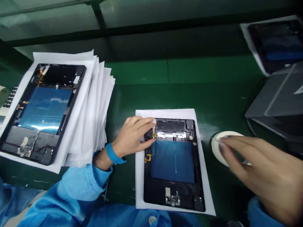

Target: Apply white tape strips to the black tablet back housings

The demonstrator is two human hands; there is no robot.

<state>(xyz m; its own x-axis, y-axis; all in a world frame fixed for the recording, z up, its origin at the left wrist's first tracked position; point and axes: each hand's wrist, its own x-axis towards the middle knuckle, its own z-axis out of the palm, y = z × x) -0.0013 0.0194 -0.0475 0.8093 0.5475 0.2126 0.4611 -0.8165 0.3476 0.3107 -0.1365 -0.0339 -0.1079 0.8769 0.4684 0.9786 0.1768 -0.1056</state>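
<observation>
An opened tablet [173, 160] lies on a white paper sheet [138, 189], its inside facing up with a blue battery panel and small circuit boards. My left hand [134, 134] rests across its upper left edge. The thumb and fingers are spread apart on either side of an orange ribbon cable [154, 131]. To the right, my right hand [266, 170] is over a roll of white tape [216, 150]. Its thumb and forefinger come together at the roll's near rim, smeared by motion. Anything between those fingertips is too blurred to make out.
At left, another opened tablet [46, 109] tops a stack of white sheets [102, 102]. A grey box-like object [279, 88] stands at right, with a further tablet [280, 42] behind it. The green tabletop [184, 94] runs back to a dark rail.
</observation>
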